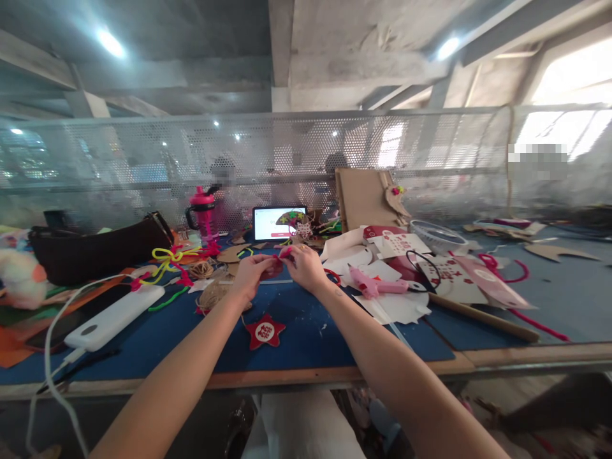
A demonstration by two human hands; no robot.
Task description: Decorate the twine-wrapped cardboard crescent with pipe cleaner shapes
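Observation:
My left hand point(253, 275) and my right hand point(306, 266) meet above the blue mat point(306, 344), fingers pinched together. Between their fingertips is a small pinkish-red piece point(285, 252), mostly covered, so its exact kind does not show. A red star ornament point(266, 332) with a white round centre and red characters lies on the mat below my left hand. A thin cord runs from its upper left point. Behind my left wrist rests a ball of brown twine point(213, 296).
At left are a white power bank point(115, 317) with a cable, a black pouch point(100, 248) and a yellow pipe-cleaner bow point(173, 260). A pink bottle point(203, 217) and a lit tablet point(268, 223) stand behind. Rightward lie a pink glue gun point(375, 284), paper scraps and a cardboard strip point(482, 317).

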